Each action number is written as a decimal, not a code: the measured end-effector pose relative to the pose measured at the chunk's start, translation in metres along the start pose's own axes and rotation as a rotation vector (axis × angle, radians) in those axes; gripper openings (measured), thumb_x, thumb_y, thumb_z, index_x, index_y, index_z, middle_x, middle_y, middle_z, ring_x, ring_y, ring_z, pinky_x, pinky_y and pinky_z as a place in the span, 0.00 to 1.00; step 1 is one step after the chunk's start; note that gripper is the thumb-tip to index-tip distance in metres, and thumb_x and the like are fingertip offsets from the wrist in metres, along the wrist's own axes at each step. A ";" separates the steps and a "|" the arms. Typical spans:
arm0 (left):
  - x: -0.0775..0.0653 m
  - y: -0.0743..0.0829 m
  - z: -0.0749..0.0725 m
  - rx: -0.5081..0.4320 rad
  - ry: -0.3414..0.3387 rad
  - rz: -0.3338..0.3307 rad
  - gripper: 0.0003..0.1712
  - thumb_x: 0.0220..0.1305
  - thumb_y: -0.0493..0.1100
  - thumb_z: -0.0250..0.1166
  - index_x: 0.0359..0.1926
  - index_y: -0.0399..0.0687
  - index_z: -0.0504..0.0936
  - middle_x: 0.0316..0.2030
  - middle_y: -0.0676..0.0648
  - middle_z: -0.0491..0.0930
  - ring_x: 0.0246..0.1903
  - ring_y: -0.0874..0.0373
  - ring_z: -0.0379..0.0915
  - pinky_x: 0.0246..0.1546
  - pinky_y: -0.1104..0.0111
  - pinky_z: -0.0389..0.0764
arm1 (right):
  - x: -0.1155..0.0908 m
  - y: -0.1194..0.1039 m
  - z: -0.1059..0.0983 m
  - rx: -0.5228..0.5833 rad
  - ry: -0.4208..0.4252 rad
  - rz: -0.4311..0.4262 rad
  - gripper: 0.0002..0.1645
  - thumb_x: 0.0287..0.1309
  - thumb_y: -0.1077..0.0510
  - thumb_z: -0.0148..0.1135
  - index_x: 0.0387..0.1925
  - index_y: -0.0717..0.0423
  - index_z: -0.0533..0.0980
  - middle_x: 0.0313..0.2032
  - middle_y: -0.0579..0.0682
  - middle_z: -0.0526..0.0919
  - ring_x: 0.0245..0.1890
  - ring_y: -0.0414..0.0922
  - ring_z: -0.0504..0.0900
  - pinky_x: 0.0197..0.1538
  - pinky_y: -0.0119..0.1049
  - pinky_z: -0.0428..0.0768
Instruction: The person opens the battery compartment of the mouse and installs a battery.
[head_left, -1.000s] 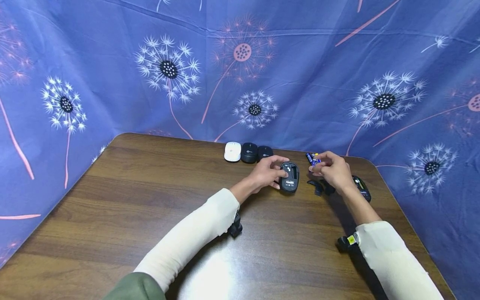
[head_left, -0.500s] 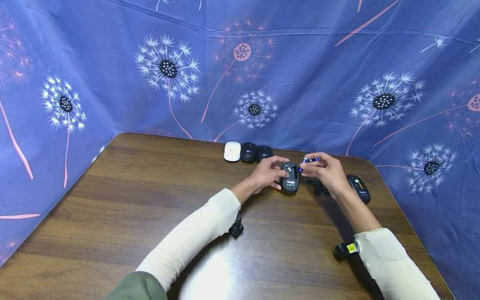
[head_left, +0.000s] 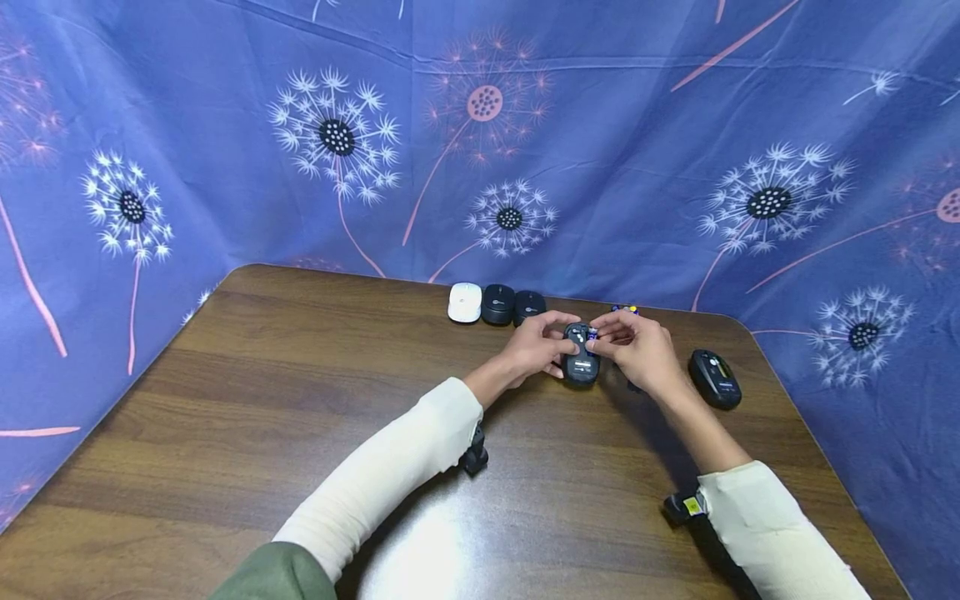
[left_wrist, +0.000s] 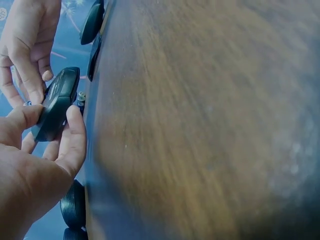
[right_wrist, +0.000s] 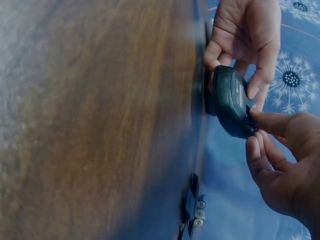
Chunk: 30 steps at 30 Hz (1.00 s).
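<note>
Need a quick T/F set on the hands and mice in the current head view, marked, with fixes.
1. The left hand holds a black mouse, underside showing. True.
2. The right hand holds nothing. False: it pinches a battery at that mouse's slot.
3. The white mouse is leftmost in the row of three. True.
4. The row's other two are white. False: they are black mice.
5. An overturned mouse lies right of the right hand. True.

1 white mouse (head_left: 465,303) | 2 black mice (head_left: 498,306) beside it | dandelion-print cloth (head_left: 600,183) behind | wood-grain table (head_left: 247,400)
</note>
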<state>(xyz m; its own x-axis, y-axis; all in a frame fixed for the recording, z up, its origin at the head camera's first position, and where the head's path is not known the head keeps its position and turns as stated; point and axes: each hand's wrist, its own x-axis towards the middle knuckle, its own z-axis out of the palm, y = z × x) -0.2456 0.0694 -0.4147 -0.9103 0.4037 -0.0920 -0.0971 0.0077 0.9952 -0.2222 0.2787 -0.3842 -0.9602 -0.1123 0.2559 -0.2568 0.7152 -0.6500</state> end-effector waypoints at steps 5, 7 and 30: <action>0.000 -0.001 0.001 0.010 0.001 0.011 0.30 0.75 0.30 0.72 0.73 0.50 0.83 0.57 0.33 0.90 0.30 0.56 0.84 0.33 0.58 0.96 | -0.003 0.000 0.001 -0.010 -0.006 0.005 0.19 0.66 0.57 0.84 0.54 0.59 0.90 0.44 0.61 0.95 0.39 0.38 0.89 0.42 0.17 0.82; 0.000 -0.001 0.001 0.011 0.001 0.016 0.30 0.75 0.30 0.72 0.74 0.50 0.83 0.57 0.33 0.90 0.30 0.57 0.84 0.33 0.59 0.96 | -0.003 0.000 0.000 0.013 -0.013 0.023 0.20 0.66 0.56 0.84 0.55 0.59 0.90 0.45 0.60 0.95 0.39 0.36 0.88 0.42 0.18 0.82; -0.003 -0.001 0.001 0.040 0.002 0.116 0.30 0.72 0.28 0.73 0.72 0.47 0.85 0.56 0.35 0.84 0.34 0.57 0.84 0.34 0.55 0.96 | 0.000 -0.004 -0.004 0.747 -0.321 0.461 0.21 0.89 0.55 0.55 0.73 0.56 0.69 0.48 0.37 0.85 0.45 0.34 0.87 0.51 0.31 0.88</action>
<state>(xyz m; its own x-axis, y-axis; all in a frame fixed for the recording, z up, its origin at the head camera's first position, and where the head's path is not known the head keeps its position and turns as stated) -0.2427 0.0693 -0.4153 -0.9151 0.4026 0.0236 0.0249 -0.0022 0.9997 -0.2203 0.2790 -0.3791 -0.9408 -0.1927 -0.2789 0.2595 0.1200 -0.9583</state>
